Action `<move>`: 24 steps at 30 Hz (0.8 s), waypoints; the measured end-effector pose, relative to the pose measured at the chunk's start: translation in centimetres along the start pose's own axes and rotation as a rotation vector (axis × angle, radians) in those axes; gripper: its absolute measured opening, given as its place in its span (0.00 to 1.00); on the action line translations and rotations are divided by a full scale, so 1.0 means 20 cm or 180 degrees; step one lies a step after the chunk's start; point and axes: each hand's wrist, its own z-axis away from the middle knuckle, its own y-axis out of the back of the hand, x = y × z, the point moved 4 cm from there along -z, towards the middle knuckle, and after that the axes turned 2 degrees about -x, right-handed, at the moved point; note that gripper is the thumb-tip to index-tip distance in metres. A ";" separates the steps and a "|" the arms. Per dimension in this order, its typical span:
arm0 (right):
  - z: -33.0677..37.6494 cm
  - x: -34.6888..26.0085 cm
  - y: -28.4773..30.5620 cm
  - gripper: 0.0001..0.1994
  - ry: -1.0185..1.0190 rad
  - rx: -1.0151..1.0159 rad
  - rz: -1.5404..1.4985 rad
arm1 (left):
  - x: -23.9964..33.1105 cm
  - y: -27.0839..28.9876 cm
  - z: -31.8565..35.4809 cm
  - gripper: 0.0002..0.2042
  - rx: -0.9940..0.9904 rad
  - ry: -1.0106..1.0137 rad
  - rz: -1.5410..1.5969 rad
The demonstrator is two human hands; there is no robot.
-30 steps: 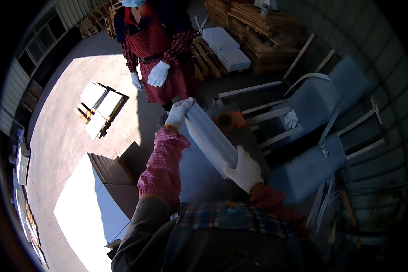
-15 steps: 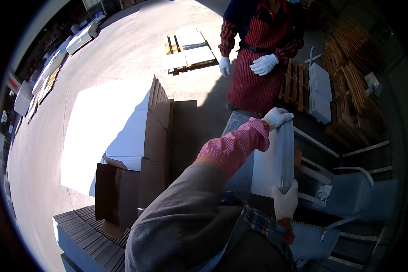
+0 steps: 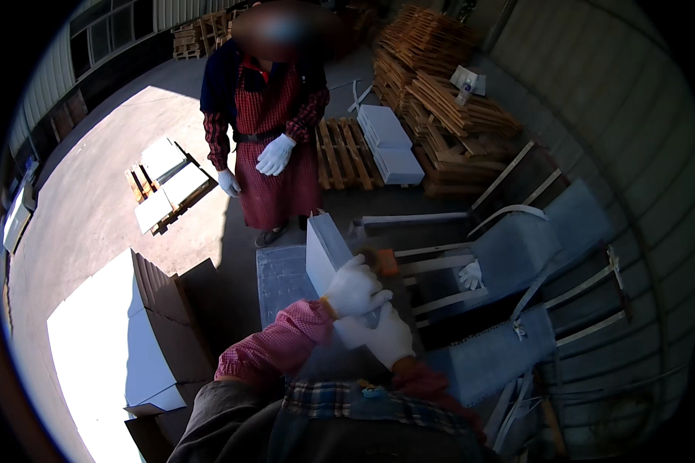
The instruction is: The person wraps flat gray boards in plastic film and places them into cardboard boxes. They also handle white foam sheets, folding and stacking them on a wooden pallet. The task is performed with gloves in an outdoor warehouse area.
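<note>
Two gloved hands hold one pale rectangular slab point(image 3: 326, 251) at the middle of the head view. Items are listed from largest to smallest.

1. Grey work surface point(image 3: 279, 276): a flat sheet under the slab, directly ahead of the person's chest.
2. Stack of flat white cartons point(image 3: 143, 339): at 9 o'clock from the hands, well apart, partly in sunlight.
3. Co-worker point(image 3: 274, 147): stands at 12 o'clock beyond the slab, wearing white gloves; both of that person's hands hang free and touch nothing.
4. Slab: long axis runs from 11 o'clock (far end, near the co-worker's feet) to 5 o'clock (near end, at the person's hands). It is tilted on edge, with the broad face turned toward 9 o'clock.
5. Left hand point(image 3: 354, 288): closed over the near upper edge of the slab, fingers wrapped across it. This hand sits farther up the slab.
6. Right hand point(image 3: 380, 336): just below and touching the left hand, gripping the nearest end of the slab.

Both hands hold the near end; the whole free length extends away toward 11 o'clock. Whether the far end rests on the grey work surface cannot be determined.
</note>
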 end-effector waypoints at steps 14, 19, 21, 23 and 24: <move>-0.03 -0.17 -0.15 0.50 -0.0034 -0.0418 0.0833 | -0.02 -0.04 0.19 0.28 -0.0207 0.0795 0.0374; -0.23 0.09 -0.20 0.34 0.0730 -0.0007 0.0994 | -0.01 -0.13 0.16 0.27 0.0029 0.1102 0.0013; -0.12 0.00 -0.15 0.31 0.0545 0.0136 0.1359 | 0.00 -0.17 0.18 0.24 0.0481 0.1382 -0.0130; -0.35 0.32 -0.25 0.30 0.0917 0.0193 0.1326 | 0.00 -0.26 0.14 0.22 0.0711 0.1506 -0.0171; -0.34 0.31 -0.27 0.30 0.0944 0.0152 0.1426 | 0.00 -0.24 0.13 0.21 0.0657 0.1510 -0.0235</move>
